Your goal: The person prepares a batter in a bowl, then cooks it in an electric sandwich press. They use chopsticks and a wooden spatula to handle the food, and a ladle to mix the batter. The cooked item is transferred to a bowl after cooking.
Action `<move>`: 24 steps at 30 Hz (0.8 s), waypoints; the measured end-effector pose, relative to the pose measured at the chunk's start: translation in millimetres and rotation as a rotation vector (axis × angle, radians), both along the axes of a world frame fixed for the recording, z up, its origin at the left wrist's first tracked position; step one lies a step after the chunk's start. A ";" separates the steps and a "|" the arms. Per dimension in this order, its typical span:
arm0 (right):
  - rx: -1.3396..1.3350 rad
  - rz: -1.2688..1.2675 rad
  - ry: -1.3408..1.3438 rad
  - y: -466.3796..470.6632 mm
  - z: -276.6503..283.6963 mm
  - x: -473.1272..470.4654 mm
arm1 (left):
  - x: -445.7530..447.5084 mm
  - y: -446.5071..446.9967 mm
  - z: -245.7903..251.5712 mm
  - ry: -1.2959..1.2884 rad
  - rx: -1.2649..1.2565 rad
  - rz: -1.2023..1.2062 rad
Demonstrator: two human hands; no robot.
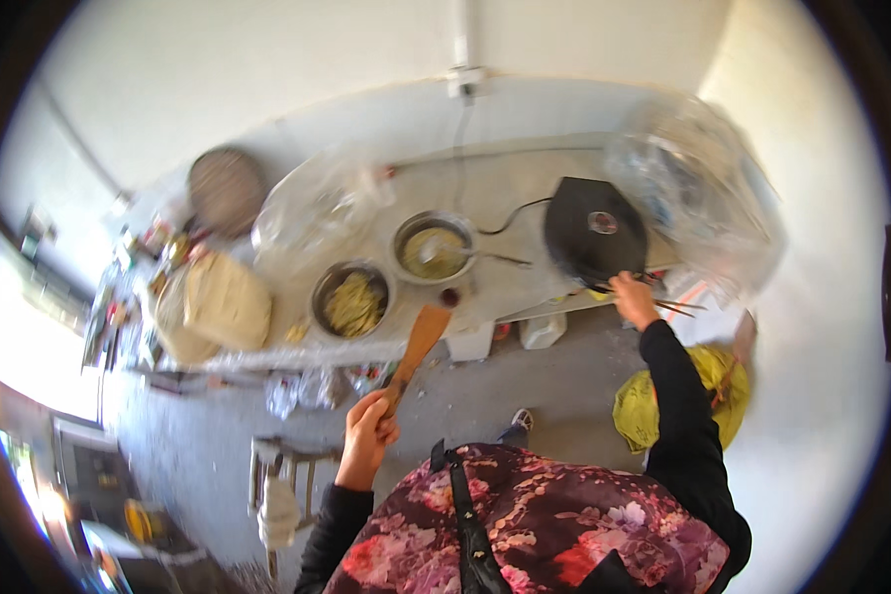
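Note:
My left hand (369, 431) grips a wooden spatula (425, 330), its flat blade raised in front of the table edge. My right hand (635, 301) is at the near edge of a black electric griddle (598, 230) with its lid down. Chopsticks (683, 307) stick out to the right of this hand, held in it. Whether the fingers also hold the lid's handle cannot be made out. Left of the griddle, a metal bowl (432, 249) contains pale batter and a ladle (501, 258). Another metal bowl (351, 298) holds yellowish food pieces.
A small dark cup (450, 298) is near the table's front edge. Clear plastic bags (698, 193) crowd the right end, and another plastic bag (319, 211) lies behind the bowls. A cream-coloured sack (226, 301) stands at left. Below are a stool (297, 464) and a yellow bag (635, 408).

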State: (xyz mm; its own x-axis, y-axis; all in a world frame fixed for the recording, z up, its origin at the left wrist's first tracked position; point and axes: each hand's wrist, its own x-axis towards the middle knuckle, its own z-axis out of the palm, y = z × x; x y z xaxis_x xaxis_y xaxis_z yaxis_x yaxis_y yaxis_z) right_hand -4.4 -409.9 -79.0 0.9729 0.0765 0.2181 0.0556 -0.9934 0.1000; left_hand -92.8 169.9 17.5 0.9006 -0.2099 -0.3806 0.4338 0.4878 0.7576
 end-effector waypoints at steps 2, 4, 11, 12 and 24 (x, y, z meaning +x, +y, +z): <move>0.039 -0.049 -0.049 7.0 21.1 -2.6 | -7.0 20.4 -1.1 0.009 -0.009 0.012; 0.113 -0.080 -0.164 19.8 45.6 2.4 | -15.4 43.3 -4.6 0.031 0.003 0.016; 1.411 -0.181 -0.411 127.6 161.1 17.6 | -15.0 106.8 -30.8 0.035 0.058 0.152; 1.546 -0.181 -0.481 140.6 162.8 20.6 | -3.1 111.4 -42.8 0.024 0.108 0.135; 2.069 -0.123 -0.026 321.4 53.6 98.4 | 114.4 128.3 -121.0 0.042 0.139 0.303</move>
State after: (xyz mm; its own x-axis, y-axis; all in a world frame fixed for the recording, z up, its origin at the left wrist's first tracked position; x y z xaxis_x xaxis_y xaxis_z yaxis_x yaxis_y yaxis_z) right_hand 94.0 -88.5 -25.4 0.9488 -0.2956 -0.1117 0.0120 0.3868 -0.9221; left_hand 21.6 298.2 -103.5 0.8973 0.1216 -0.4244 0.3167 0.4926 0.8106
